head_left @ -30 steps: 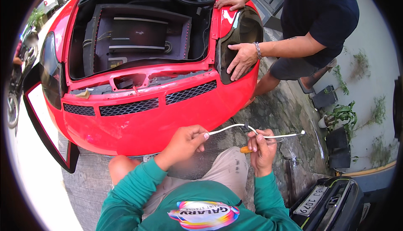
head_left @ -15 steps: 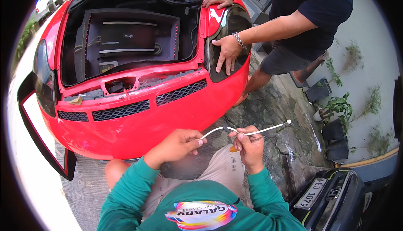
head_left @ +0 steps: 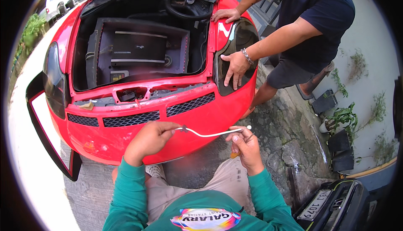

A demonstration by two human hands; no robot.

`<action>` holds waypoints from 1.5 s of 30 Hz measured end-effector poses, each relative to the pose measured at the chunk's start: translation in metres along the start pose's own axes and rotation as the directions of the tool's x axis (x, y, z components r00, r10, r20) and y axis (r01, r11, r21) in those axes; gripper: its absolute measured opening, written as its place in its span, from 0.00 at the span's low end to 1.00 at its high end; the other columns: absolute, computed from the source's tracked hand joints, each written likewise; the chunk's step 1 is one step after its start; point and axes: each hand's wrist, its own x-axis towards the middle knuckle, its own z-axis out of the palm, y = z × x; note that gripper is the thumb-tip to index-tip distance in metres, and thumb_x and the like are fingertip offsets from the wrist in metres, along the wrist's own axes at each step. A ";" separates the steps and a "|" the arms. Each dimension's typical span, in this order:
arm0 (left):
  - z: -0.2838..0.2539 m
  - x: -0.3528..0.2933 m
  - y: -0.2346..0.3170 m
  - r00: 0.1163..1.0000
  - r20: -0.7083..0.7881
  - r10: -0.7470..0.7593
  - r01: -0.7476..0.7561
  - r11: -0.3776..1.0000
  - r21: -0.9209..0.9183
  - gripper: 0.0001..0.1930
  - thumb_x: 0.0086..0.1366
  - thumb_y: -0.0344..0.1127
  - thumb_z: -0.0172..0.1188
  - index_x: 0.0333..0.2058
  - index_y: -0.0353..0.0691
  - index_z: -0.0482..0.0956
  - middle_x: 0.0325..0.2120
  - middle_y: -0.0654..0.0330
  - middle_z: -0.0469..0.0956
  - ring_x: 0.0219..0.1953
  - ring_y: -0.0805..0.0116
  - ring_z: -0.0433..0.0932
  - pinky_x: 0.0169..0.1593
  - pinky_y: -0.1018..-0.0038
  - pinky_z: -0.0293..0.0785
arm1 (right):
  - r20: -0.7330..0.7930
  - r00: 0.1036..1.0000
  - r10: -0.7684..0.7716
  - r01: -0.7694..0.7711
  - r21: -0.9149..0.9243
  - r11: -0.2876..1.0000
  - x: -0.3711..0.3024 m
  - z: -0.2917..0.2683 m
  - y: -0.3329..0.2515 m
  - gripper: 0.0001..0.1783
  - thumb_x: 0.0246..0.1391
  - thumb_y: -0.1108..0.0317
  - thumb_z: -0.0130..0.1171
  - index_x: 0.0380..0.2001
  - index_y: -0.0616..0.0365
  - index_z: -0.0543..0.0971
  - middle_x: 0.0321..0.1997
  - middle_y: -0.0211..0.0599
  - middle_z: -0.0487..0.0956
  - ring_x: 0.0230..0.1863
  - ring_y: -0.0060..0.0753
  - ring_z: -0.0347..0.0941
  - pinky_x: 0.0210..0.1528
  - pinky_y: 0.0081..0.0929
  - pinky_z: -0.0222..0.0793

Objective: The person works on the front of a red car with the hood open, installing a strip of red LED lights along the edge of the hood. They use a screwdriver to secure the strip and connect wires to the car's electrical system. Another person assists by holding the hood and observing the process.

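Note:
A thin white cord (head_left: 205, 135) with a ball-shaped end stretches between my hands in front of the red car. My left hand (head_left: 152, 142) pinches it near a small dark piece (head_left: 184, 128) around the cord. From there it sags, then rises toward my right hand (head_left: 247, 150), whose fingers are closed on it close to the ball end. Below those fingers pokes out a small orange-brown thing (head_left: 234, 155), too little shown to name. The left end of the cord is hidden in my left hand.
The red car's front bumper (head_left: 168, 143) is just ahead, its front compartment open around a black box-shaped unit (head_left: 138, 46). Another person's hand (head_left: 236, 69) presses the dark headlight cover. A dark-framed panel (head_left: 54, 130) leans at left. Potted plants (head_left: 342, 119) and a black bumper (head_left: 336, 203) are at right.
My left hand has moved left and up, drawing the cord through my right hand, which now grips near the ball end. The dark piece went left with the cord. The view has shifted slightly.

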 end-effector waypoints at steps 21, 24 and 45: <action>-0.083 -0.004 -0.023 0.958 -0.072 -0.277 0.284 0.949 0.133 0.13 0.70 0.27 0.61 0.50 0.35 0.88 0.31 0.59 0.84 0.35 0.71 0.78 0.44 0.70 0.76 | 0.016 0.985 -0.172 0.151 -0.559 0.815 0.029 0.016 -0.002 0.29 0.61 0.76 0.65 0.66 0.61 0.73 0.49 0.34 0.83 0.27 0.11 0.64 0.32 0.16 0.68; -0.078 0.000 -0.024 0.962 -0.040 -0.270 0.273 0.954 0.126 0.13 0.70 0.27 0.61 0.50 0.36 0.88 0.31 0.61 0.83 0.34 0.73 0.76 0.44 0.72 0.75 | 0.077 0.982 -0.171 0.182 -0.610 0.771 0.043 0.019 -0.007 0.25 0.60 0.74 0.66 0.62 0.60 0.77 0.48 0.37 0.84 0.27 0.13 0.65 0.34 0.19 0.70; -0.050 0.012 -0.006 0.940 0.267 -0.213 0.219 0.976 0.008 0.11 0.71 0.30 0.63 0.49 0.36 0.88 0.32 0.66 0.84 0.34 0.77 0.78 0.40 0.75 0.76 | -0.035 0.989 -0.144 0.120 -0.381 0.917 0.021 0.007 -0.034 0.09 0.65 0.72 0.65 0.46 0.61 0.84 0.27 0.19 0.77 0.23 0.08 0.64 0.24 0.14 0.57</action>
